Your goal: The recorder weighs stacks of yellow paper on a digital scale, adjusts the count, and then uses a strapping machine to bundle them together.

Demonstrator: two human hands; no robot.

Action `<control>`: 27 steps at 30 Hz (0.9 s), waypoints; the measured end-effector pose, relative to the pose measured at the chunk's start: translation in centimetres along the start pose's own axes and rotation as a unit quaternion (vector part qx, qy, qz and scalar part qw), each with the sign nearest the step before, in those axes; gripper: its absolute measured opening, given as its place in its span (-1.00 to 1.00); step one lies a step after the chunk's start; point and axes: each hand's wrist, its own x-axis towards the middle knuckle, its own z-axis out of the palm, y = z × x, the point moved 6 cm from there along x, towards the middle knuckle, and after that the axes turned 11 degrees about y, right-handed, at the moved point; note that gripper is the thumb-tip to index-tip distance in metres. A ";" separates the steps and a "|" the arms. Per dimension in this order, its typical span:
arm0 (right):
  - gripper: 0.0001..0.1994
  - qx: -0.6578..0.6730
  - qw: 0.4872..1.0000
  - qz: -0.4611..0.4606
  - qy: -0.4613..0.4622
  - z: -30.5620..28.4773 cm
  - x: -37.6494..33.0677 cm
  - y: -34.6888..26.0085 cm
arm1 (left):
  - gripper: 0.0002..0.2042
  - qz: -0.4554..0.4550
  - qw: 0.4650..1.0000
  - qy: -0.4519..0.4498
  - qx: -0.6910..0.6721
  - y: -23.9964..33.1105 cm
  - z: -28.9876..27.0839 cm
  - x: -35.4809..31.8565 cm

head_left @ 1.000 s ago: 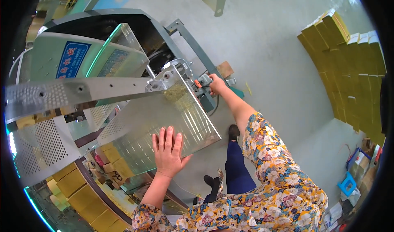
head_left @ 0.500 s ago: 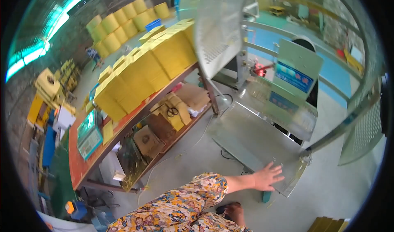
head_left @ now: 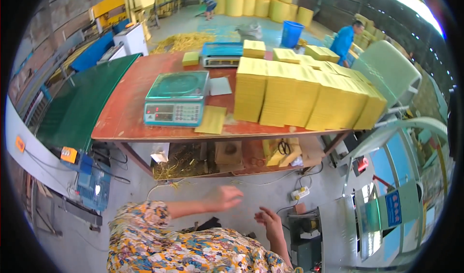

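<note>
Both hands hang free above the concrete floor, in front of the red bench (head_left: 125,123). The left hand (head_left: 224,198) is blurred, fingers seemingly loosely spread, gripping nothing. The right hand (head_left: 268,221) is open too, fingers slightly curled, empty, just beside a small grey machine (head_left: 304,224). On the bench stand tall stacks of yellow sheets (head_left: 309,96), a teal weighing scale (head_left: 178,99) with a bare pan, and a loose yellow sheet (head_left: 211,120) touching its corner. Beyond, a blue bin (head_left: 292,33) stands on the floor; its contents cannot be seen.
</note>
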 end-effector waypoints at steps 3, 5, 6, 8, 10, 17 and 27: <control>-0.64 -0.026 0.996 -0.036 -0.080 7.4 3.8 -5.5 | -0.83 -0.048 0.993 0.100 0.045 -3.9 -7.2 1.0; -0.64 -0.052 0.990 -0.053 -0.123 11.6 6.1 -8.3 | -0.85 -0.066 0.978 0.180 0.077 -6.1 -10.5 2.9; -0.65 -0.076 0.980 -0.079 -0.166 13.6 7.3 -9.7 | -0.87 -0.079 0.968 0.227 0.077 -6.9 -11.9 4.0; -0.66 -0.095 0.973 -0.093 -0.188 16.7 10.1 -12.0 | -0.88 -0.086 0.945 0.301 0.096 -8.5 -14.1 6.7; -0.67 -0.113 0.966 -0.103 -0.206 19.1 12.5 -13.7 | -0.87 -0.082 0.940 0.294 0.154 -9.9 -15.9 10.0; -0.70 -0.132 0.944 -0.177 -0.245 24.2 18.9 -18.8 | -0.83 -0.016 0.937 0.271 0.220 -16.8 -19.0 22.2; -0.70 -0.281 0.861 -0.419 -0.069 26.9 22.0 -22.2 | -0.73 -0.078 0.938 0.119 0.315 -28.4 -26.6 35.1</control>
